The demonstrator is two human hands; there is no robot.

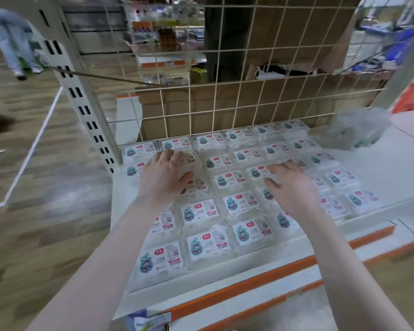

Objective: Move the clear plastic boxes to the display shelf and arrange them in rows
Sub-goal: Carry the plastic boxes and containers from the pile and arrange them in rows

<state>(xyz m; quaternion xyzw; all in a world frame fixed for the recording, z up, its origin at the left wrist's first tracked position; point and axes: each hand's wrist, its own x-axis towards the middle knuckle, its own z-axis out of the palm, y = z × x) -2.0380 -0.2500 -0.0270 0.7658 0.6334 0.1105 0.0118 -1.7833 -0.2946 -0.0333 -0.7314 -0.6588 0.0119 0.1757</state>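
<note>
Several clear plastic boxes (204, 244) with white, teal and red labels lie flat in rows on the white display shelf (380, 168). My left hand (166, 173) rests palm down, fingers spread, on the boxes in the left columns near the back. My right hand (289, 185) lies the same way on boxes right of the middle. Neither hand grips a box. The boxes under both hands are partly hidden.
A wire grid (225, 91) backs the shelf, with cardboard boxes behind it. A slotted white upright (81, 101) stands at the left corner. A crumpled clear plastic bag (359, 130) sits at the back right. Orange trim (249, 283) lines the shelf front. A person's legs (12, 41) stand far left.
</note>
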